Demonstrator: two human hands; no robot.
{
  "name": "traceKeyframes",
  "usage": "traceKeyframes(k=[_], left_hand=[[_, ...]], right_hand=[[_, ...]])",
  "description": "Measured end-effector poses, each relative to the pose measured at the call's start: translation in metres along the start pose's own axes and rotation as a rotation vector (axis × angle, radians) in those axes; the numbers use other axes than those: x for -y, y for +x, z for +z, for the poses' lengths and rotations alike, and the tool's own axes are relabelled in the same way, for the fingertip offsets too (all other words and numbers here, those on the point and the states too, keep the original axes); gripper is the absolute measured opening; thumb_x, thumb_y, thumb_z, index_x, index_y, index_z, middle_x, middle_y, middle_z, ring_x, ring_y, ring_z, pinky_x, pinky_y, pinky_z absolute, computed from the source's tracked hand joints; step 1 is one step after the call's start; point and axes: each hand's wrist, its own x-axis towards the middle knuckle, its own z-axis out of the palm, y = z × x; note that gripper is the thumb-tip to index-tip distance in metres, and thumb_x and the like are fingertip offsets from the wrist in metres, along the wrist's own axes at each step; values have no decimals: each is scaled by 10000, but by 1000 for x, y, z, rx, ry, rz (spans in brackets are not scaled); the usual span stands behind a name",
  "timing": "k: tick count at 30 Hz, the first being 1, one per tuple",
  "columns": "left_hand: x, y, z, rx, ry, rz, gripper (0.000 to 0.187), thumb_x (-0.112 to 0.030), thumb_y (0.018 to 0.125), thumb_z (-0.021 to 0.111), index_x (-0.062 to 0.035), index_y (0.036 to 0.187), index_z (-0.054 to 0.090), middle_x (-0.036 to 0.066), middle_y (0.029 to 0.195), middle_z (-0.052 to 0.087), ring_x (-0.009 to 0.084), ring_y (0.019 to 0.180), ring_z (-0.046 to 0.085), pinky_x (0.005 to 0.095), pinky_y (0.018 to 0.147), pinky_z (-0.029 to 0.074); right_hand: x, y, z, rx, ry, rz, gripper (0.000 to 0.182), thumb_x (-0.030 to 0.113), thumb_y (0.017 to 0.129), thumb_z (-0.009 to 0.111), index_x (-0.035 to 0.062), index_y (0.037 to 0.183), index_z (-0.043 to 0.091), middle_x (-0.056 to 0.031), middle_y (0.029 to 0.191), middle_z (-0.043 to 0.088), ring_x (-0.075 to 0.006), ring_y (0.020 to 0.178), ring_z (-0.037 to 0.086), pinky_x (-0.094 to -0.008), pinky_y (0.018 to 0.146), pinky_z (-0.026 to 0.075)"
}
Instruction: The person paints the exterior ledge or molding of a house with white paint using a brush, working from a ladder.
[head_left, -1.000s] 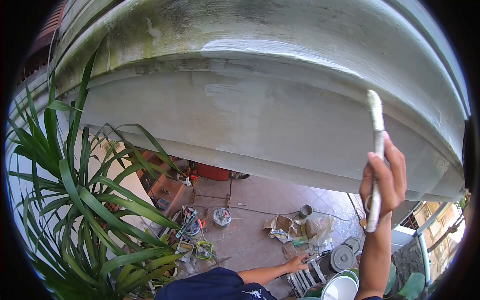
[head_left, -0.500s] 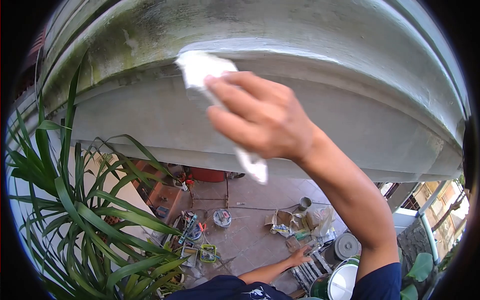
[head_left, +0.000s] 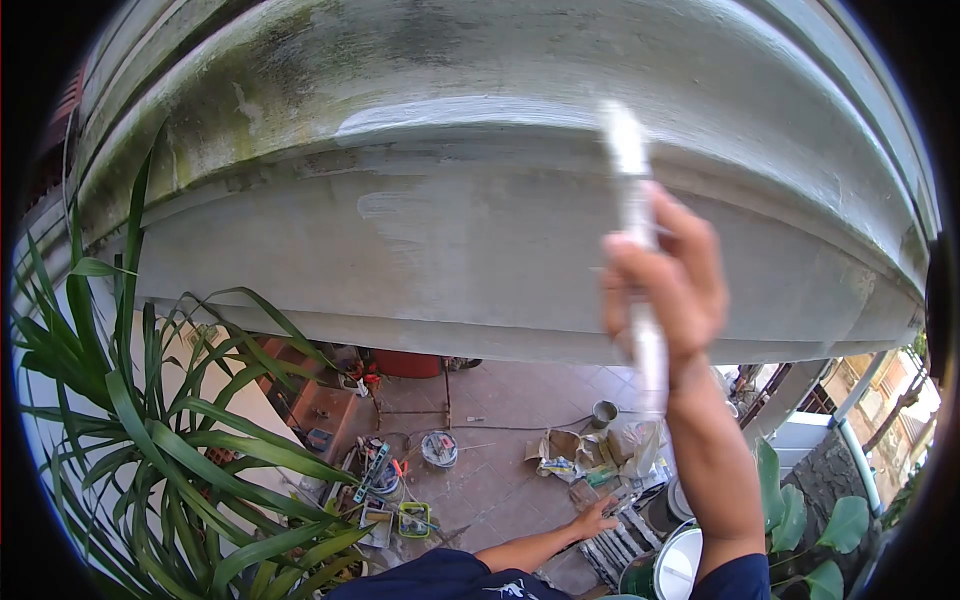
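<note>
My right hand [head_left: 672, 275] is closed around the handle of a white-smeared paintbrush [head_left: 627, 140], bristles pointing up. Motion blurs both. Behind the bristle tip, a curved concrete moulding [head_left: 480, 75] carries a fresh band of white paint [head_left: 440, 115] along its lower lip. Low in the view, my left hand [head_left: 597, 518] is at the upper end of a paint-spattered grey ladder [head_left: 620, 548], its fingers curled at the rail. Right by the ladder stands a green paint bucket [head_left: 678, 568] with white in its top.
Long-leaved plant [head_left: 170, 420] fills the left side. On the tiled floor [head_left: 500, 400] far below lie a bucket of tools [head_left: 440, 448], a green-rimmed tray [head_left: 414, 519], torn cardboard and bags [head_left: 575, 455], and a small grey pail [head_left: 604, 413]. Broad leaves [head_left: 845, 523] grow at right.
My right hand has swung right with the brush, from the left end of the white band to farther along the moulding, and the brush has turned upright. My left hand stays put.
</note>
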Motion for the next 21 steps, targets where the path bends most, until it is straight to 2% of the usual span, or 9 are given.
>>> traceKeyframes(k=[1, 2, 4, 7, 9, 12, 15, 18, 21], left_hand=[[-2, -2, 2, -13, 8, 4, 625, -308, 761, 689, -16, 1278, 494, 202, 1180, 594, 311, 1114, 572, 390, 958, 429], [-6, -4, 2, -27, 17, 5, 626, -308, 759, 690, -16, 1277, 495, 206, 1185, 594, 313, 1119, 571, 392, 958, 429], [-7, -3, -2, -54, 38, 26, 630, -307, 756, 691, -15, 1278, 496, 213, 1192, 594, 314, 1126, 571, 395, 959, 430], [14, 5, 6, -71, 21, 67, 635, -307, 752, 690, -13, 1279, 493, 219, 1192, 596, 315, 1128, 571, 397, 958, 431], [30, 9, 8, -48, -17, 80, 636, -308, 751, 690, -12, 1277, 491, 218, 1183, 599, 316, 1122, 574, 397, 957, 432], [21, 6, 5, -36, 6, 42, 677, -154, 746, 656, -12, 1374, 446, 171, 1342, 541, 277, 1283, 471, 394, 1083, 352], [20, 5, 10, -96, -32, 126, 629, -307, 739, 691, -16, 1260, 492, 212, 1166, 602, 317, 1091, 579, 395, 943, 435], [36, 10, 12, -76, -41, 110, 629, -305, 737, 690, -18, 1260, 492, 214, 1159, 604, 314, 1079, 583, 390, 938, 435], [13, 4, 3, -23, 32, 40, 732, -139, 746, 655, -27, 1421, 397, 189, 1410, 488, 266, 1332, 428, 359, 1104, 323]], right_hand=[[12, 3, 24, 33, 76, -81, 221, 48, 642, 717, 36, 858, 673, -244, 1058, 626, -329, 884, 647, -352, 665, 567], [26, 5, 49, 8, 101, -125, 152, 108, 699, 681, 46, 832, 643, -227, 1050, 627, -330, 884, 647, -353, 674, 569], [51, 13, 79, -73, 207, -154, 124, 141, 725, 647, 58, 809, 608, -206, 1043, 628, -326, 896, 648, -343, 678, 575], [63, 22, 77, -166, 250, -134, 128, 91, 696, 672, 49, 806, 624, -217, 1056, 627, -347, 929, 649, -362, 719, 580], [41, 16, 70, -189, 174, -138, 170, 65, 666, 694, 37, 825, 640, -228, 1058, 621, -357, 931, 648, -376, 717, 580], [31, -12, 59, -70, 196, -31, 232, 11, 627, 722, 28, 850, 660, -243, 1068, 611, -379, 901, 650, -388, 709, 583], [40, -33, 50, -30, 200, 2, 235, -13, 619, 726, 29, 843, 666, -244, 1066, 612, -377, 881, 657, -385, 699, 584], [39, -24, 44, -105, 207, -18, 233, -22, 615, 733, 27, 833, 669, -246, 1060, 615, -373, 878, 662, -388, 692, 584], [38, 0, 39, -181, 216, -4, 226, -20, 613, 735, 12, 827, 670, -245, 1039, 621, -384, 885, 663, -406, 700, 584]])
